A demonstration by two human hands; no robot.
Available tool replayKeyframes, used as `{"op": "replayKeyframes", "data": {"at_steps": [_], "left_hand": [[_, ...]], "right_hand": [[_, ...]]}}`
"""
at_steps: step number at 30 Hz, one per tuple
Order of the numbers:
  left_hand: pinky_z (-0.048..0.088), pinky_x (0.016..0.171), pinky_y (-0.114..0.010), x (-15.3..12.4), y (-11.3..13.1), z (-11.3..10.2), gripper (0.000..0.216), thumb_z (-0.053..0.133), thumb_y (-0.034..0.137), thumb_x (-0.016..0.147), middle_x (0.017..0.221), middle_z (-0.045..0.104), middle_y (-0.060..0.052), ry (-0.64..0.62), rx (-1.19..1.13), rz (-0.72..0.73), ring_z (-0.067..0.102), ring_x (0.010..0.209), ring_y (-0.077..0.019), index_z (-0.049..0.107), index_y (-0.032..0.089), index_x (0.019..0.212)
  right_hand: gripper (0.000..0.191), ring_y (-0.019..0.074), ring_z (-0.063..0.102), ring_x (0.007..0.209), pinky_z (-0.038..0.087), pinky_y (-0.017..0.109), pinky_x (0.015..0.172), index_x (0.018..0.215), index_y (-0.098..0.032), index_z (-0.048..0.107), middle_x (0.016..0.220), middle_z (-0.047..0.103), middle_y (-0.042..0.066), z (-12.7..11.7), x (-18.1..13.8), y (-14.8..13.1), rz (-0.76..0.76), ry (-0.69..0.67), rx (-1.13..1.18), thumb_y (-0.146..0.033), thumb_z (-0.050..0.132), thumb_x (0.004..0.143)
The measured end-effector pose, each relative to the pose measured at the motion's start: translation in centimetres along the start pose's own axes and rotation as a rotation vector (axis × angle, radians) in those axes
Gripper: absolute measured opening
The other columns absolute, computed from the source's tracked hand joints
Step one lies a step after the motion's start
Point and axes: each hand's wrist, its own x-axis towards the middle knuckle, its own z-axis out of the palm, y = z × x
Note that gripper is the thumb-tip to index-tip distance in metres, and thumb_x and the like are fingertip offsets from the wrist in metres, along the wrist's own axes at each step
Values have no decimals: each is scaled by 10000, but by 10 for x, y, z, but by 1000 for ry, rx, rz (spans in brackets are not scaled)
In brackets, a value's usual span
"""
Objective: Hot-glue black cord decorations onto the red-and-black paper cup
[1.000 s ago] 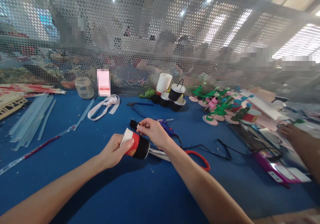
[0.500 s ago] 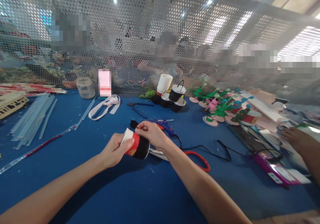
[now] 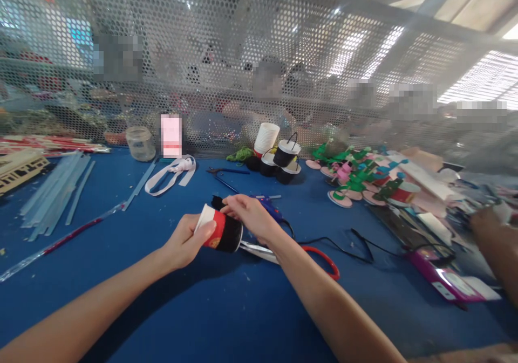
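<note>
My left hand (image 3: 184, 242) is wrapped around a paper cup (image 3: 219, 226), tilted on its side with its white rim to the left. The cup is red, and its base half is covered in black yarn (image 3: 231, 235). My right hand (image 3: 247, 212) is closed in a pinch at the cup's upper side, on the black yarn; the strand itself is mostly hidden by the fingers. A dark clump of yarn (image 3: 217, 202) lies just behind the cup. Beneath my right forearm are scissors (image 3: 261, 252) with red handles, and a blue glue gun (image 3: 272, 210) lies beyond the hand.
Pliers (image 3: 229, 171), a white ribbon (image 3: 162, 184) and a glass jar (image 3: 140, 144) lie farther back. Glue sticks (image 3: 60, 190) are at left. Black-covered cups (image 3: 286, 153) stand near stacked cups (image 3: 267, 136). Green and pink crafts (image 3: 356, 177), a purple device (image 3: 449, 276) and another person's hand (image 3: 488, 225) are right.
My right hand has shifted slightly along the cup's upper side, its fingers curling closer to it. The cup has turned a little in my left hand. The other person's hand has moved right.
</note>
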Motion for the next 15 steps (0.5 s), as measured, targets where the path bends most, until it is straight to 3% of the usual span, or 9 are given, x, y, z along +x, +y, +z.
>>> {"op": "replayKeyframes", "data": {"at_steps": [4, 7, 10, 13, 15], "left_hand": [[230, 412, -199, 2, -2, -1, 377, 350, 361, 800, 456, 290, 46, 95, -2, -49, 229, 431, -55, 339, 159, 481], [245, 421, -194, 2, -6, -1, 378, 357, 376, 793, 468, 319, 40, 125, -15, -76, 250, 446, -58, 368, 152, 488], [278, 447, -190, 1, -9, 0, 358, 373, 376, 786, 505, 389, 27, 85, -20, -92, 305, 476, -64, 438, 135, 528], [307, 470, -192, 2, -12, 0, 347, 387, 387, 776, 540, 452, 16, 55, -56, -142, 368, 504, -75, 494, 124, 575], [327, 487, -199, 6, -16, -3, 341, 392, 387, 771, 540, 473, 16, 122, -105, -197, 400, 513, -83, 506, 127, 582]], "right_hand": [[340, 128, 560, 713, 432, 260, 621, 861, -129, 547, 857, 614, 83, -9, -7, -4, -30, 51, -35, -417, 374, 810], [367, 147, 562, 780, 447, 270, 648, 955, -148, 540, 876, 600, 68, -10, -19, -1, -56, -61, -57, -448, 418, 783], [455, 142, 568, 719, 467, 287, 639, 1095, -164, 469, 798, 571, 28, -6, -31, 8, -48, -152, 13, -442, 494, 737], [495, 125, 566, 645, 476, 299, 636, 1107, -144, 442, 786, 549, 19, -2, -36, 20, -60, -110, 77, -413, 542, 703], [494, 132, 571, 691, 475, 296, 659, 1105, -141, 428, 837, 561, 37, 1, -37, 27, -111, -43, 68, -375, 564, 692]]}}
